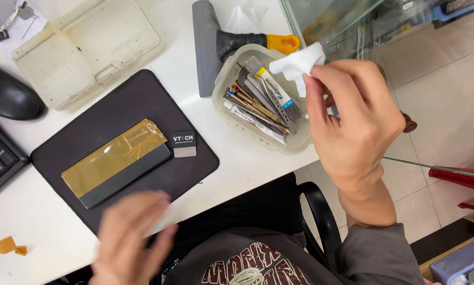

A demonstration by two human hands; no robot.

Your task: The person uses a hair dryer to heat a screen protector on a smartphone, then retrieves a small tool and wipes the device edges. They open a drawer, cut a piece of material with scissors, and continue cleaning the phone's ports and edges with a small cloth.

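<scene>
White wipe point(299, 64): pinched in your right hand point(353, 124) above the clear tool tub point(231, 113). Your left hand point(131, 237), blurred, open and empty, hovers beside the dark mat point(126, 105).

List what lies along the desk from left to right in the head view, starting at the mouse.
Black mouse → clear plastic tray → dark mat bearing a flat dark device under amber film → clear tub of hand tools → right hand pinching a white cloth.
</scene>
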